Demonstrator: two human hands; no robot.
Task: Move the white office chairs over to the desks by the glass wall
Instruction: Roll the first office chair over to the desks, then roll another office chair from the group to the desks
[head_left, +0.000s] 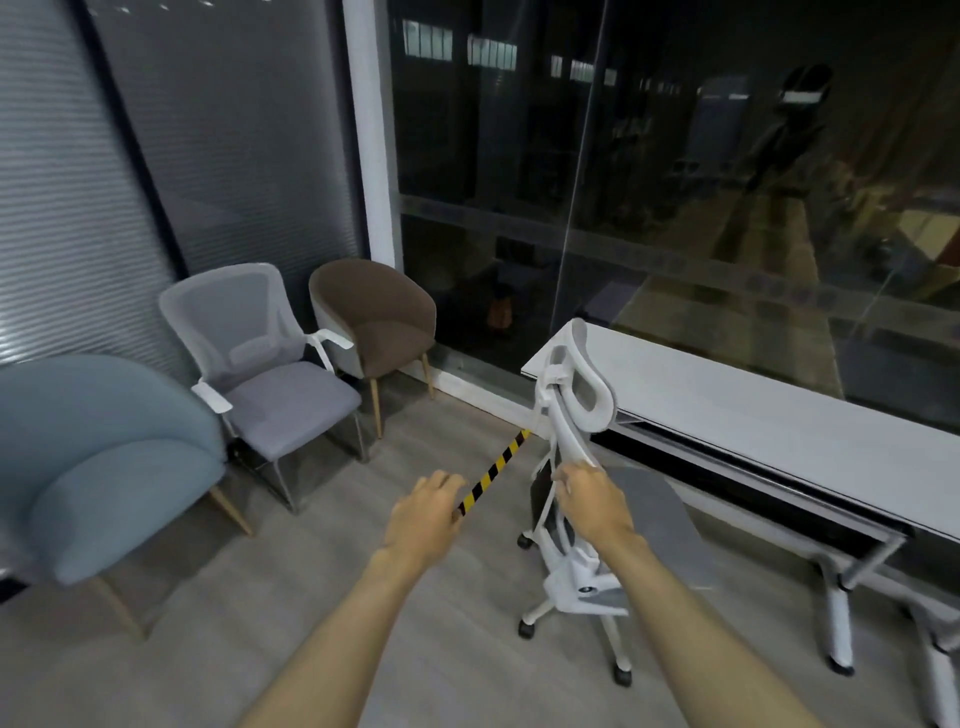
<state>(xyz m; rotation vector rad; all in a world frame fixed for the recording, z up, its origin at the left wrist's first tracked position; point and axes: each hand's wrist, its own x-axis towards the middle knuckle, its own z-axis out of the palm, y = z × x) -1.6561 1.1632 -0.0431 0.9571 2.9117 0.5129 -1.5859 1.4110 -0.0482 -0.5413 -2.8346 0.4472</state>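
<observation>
Right hand: the right hand (592, 501) is gripping the upper back frame of the white chair (571, 467), fingers curled round the white edge just below the headrest.
Left hand: the left hand (423, 512) is hanging free over the floor, fingers loosely bent and holding nothing, apart from the chair.
White chair: it is standing on its castors on the floor, just beside the near edge of the worktop (753, 415), its back turned toward the person and its grey seat lying toward the worktop; the headrest is showing in front of the worktop's left end.
Worktop: the long white worktop is running along the glass wall (675, 182), its legs standing on the floor at the right.
Tape: a yellow-and-black striped tape (493, 470) is lying on the floor, running between the two hands toward the base of the glass wall.
Grey chair: a grey mesh chair (270, 374) with white armrests is sitting to the left, against the blinds.
Brown chair: a brown chair (379, 322) is sitting just beside the grey one, near the corner post.
Blue chair: a blue armchair (104, 457) is sitting at the far left, nearest the camera.
Floor: the grey wood-look floor (260, 597) is carrying all the chairs.
Glass: the dark glass is reflecting the person faintly at the upper right.
</observation>
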